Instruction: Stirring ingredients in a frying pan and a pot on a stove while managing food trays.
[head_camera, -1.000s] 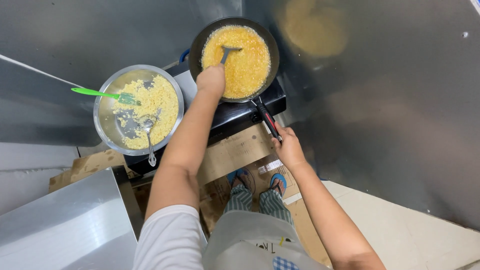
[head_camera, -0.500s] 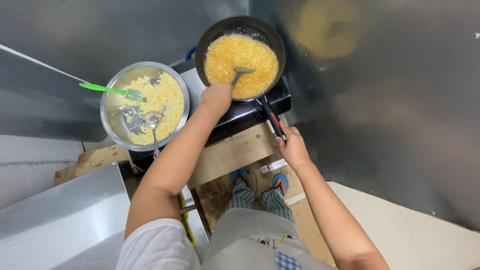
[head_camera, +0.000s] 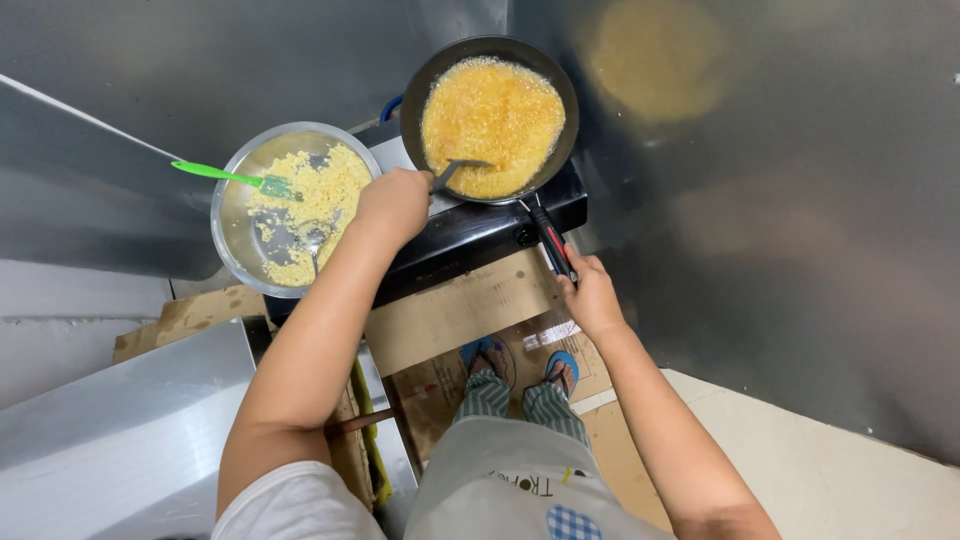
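On a black stove (head_camera: 470, 235) between steel walls, the left hand (head_camera: 395, 200) grips a grey spatula (head_camera: 452, 172) in the black frying pan of yellow grains (head_camera: 490, 115), and the right hand (head_camera: 590, 292) clasps the pan's handle (head_camera: 552, 240).

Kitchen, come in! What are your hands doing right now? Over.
Left hand grips spoon in pan of yellow food. Right hand holds pan handle. Bowl beside, nothing blocking.

A single camera sits on the person's head and looks almost straight down, from about arm's length above the stove (head_camera: 470, 235). The frying pan (head_camera: 490, 115) lies far in the frame, the metal bowl (head_camera: 290, 205) far left, and the person's apron and feet near, at the bottom edge.
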